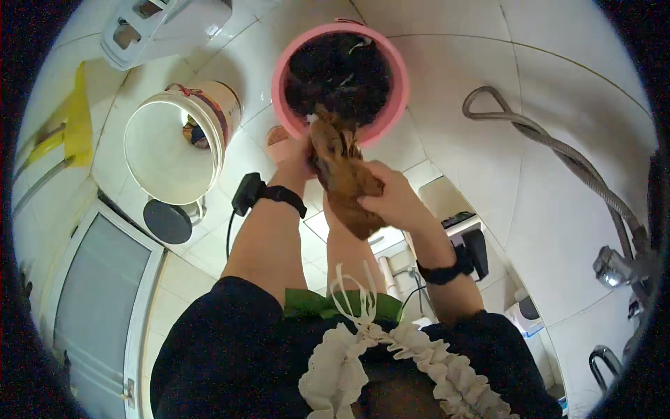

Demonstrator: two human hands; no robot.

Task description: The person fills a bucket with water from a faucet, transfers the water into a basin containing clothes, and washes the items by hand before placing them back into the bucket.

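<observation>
A brown, wet-looking cloth [345, 178] hangs bunched between my two hands. My left hand [301, 159] grips its upper left side, with the fingers partly hidden behind the folds. Lower on the right, my right hand [392, 199] is closed around the cloth, and a loose end droops below it. Just beyond my hands stands a round pink basin [280, 105] holding a dark mass that looks like wet fabric. The cloth's far end overlaps the basin's near rim; I cannot tell whether it touches. Black bands circle both my wrists.
On the left stands a white bucket [157, 153] with some patterned cloth inside. A white plastic stool [160, 35] is at the far left, near a yellow item [78, 119] on a rail. A metal hose [558, 146] and tap [614, 267] are at right; a framed door [105, 286] is lower left.
</observation>
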